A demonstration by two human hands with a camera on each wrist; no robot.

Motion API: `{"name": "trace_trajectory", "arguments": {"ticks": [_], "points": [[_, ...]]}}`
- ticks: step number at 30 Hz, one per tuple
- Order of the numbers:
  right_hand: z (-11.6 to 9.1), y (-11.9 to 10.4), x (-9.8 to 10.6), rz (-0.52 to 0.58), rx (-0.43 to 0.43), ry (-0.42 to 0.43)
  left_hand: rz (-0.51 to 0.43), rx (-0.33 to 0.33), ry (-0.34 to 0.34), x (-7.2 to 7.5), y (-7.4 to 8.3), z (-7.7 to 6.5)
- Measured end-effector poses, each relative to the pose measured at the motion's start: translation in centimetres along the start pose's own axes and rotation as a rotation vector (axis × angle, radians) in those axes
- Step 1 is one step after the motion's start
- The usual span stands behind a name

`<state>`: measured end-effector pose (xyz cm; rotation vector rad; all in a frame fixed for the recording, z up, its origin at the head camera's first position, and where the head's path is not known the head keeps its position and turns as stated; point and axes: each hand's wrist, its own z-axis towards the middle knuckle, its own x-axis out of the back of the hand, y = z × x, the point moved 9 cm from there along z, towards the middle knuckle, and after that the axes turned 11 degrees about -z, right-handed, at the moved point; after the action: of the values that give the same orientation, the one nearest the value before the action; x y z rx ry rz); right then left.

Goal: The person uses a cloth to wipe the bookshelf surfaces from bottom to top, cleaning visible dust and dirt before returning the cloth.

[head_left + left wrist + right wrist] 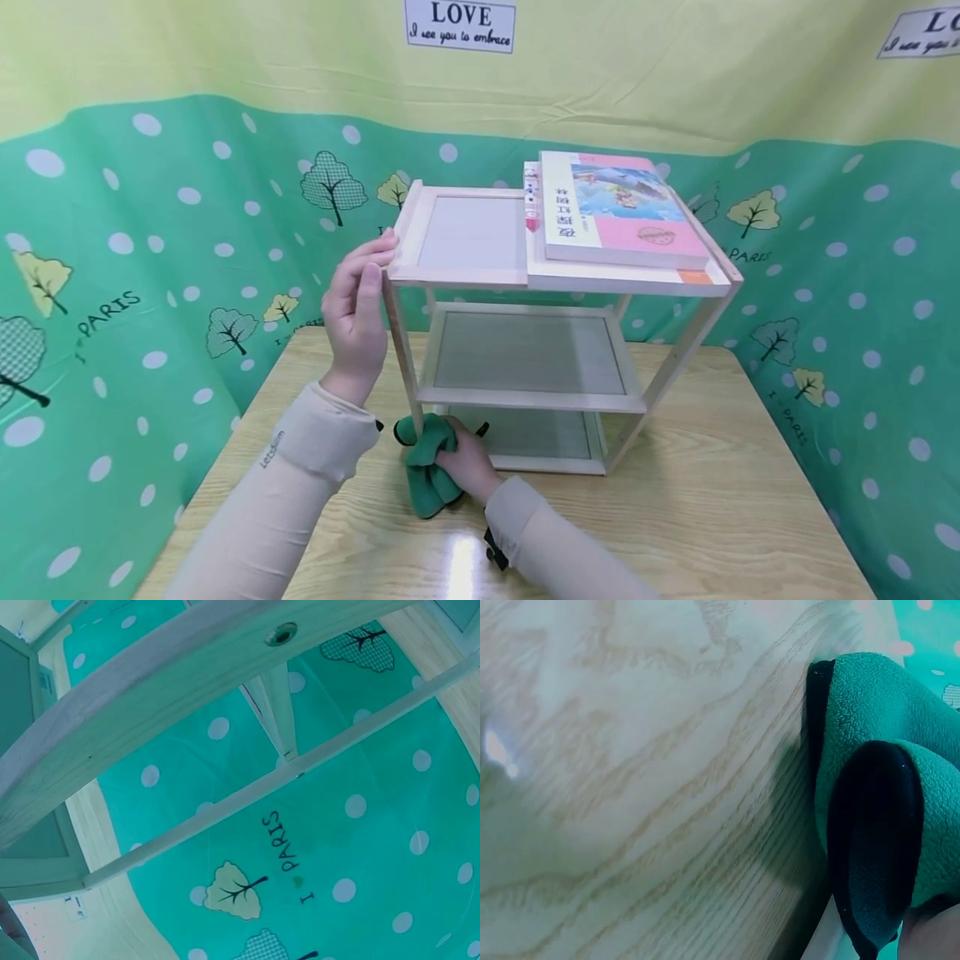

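Note:
A pale wooden three-tier shelf [528,400] with grey panels stands on the table. At its top left corner my left hand [352,312] holds the frame, fingertips on the side rail and thumb by the front corner. In the left wrist view a shelf rail [187,697] crosses close to the camera. My right hand [471,460] grips a green cloth [431,492] with dark edging, bunched against the lower front left post [405,367]. Folds of the cloth [877,697] fill the right side of the right wrist view, where the hand is mostly hidden.
Books [637,208], one with a pink and blue cover, lie stacked on the right half of the top tier. The wood-grain table [697,500] extends around the shelf. A green and yellow patterned curtain [187,250] closes off the back and sides.

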<state>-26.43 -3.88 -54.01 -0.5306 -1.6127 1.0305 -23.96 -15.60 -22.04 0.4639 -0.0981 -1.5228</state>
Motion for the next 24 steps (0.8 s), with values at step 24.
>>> {"name": "trace_trajectory", "arguments": {"ticks": [24], "points": [[-0.9,-1.6,2.3,0.205,-0.053,0.188,0.01,0.001,0.004,0.0,0.0,0.0]]}}
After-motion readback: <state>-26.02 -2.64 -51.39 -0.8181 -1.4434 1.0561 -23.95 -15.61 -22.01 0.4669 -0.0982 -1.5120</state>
